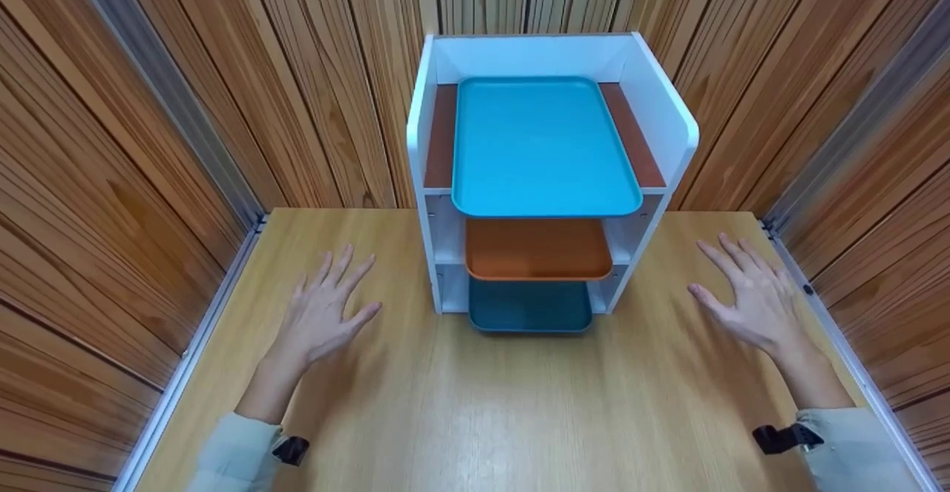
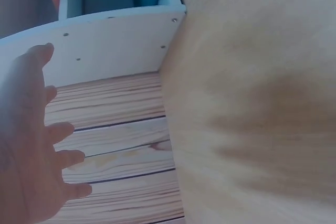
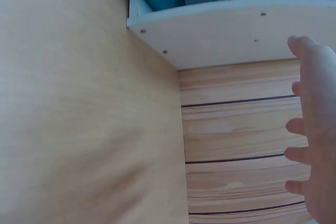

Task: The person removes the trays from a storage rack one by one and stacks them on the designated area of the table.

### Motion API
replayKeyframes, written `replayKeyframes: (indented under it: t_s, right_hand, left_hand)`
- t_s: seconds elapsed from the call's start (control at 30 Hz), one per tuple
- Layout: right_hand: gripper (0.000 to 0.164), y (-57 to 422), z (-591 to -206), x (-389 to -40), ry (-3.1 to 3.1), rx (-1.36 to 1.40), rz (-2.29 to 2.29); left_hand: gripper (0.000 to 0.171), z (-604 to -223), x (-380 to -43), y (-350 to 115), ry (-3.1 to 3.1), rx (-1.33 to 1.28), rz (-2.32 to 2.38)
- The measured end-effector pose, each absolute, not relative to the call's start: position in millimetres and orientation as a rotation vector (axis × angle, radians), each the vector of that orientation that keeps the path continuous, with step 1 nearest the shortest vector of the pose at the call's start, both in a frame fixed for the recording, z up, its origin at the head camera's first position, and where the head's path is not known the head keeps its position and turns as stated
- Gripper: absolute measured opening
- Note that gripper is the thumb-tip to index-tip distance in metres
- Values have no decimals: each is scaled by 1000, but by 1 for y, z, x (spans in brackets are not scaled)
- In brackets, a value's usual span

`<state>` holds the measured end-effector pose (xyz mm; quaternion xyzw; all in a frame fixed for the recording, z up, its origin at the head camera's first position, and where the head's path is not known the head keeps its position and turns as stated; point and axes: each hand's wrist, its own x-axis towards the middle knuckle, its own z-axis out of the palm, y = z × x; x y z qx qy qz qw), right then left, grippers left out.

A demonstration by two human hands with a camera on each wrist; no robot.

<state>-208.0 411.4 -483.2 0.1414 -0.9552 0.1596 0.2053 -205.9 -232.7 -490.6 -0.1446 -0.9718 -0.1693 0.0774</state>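
A white shelf unit (image 1: 672, 117) with three levels stands at the back of the table. On its top level lies a bright blue tray (image 1: 545, 147); an orange-brown tray (image 1: 538, 249) sits on the middle level and a dark teal tray (image 1: 530, 305) at the bottom, each jutting out in front. My left hand (image 1: 320, 317) is held over the table left of the shelf, fingers spread, holding nothing. To the right of the shelf, my right hand (image 1: 755, 299) is likewise spread with nothing in it. Both wrist views show the shelf's white side panels (image 2: 115, 45) beyond the fingers.
The light wood table (image 1: 512, 403) is bounded by wood-plank walls (image 1: 96, 180) at the left, right and back. Metal rails (image 1: 197, 336) run along its side edges. Each sleeve has a black strap (image 1: 787, 438) at the wrist.
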Motion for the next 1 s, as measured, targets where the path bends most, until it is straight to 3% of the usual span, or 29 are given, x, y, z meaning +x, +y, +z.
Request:
replayKeyframes:
  t_s: [0.53, 1.0]
  right_hand:
    - [45, 348, -459, -194, -2253, -38, 1445]
    - [43, 281, -430, -172, -1804, 103, 1948]
  left_hand:
    - [91, -478, -219, -208, -2512, -350, -1136]
    - [93, -451, -241, -172, -2329, -435, -1579]
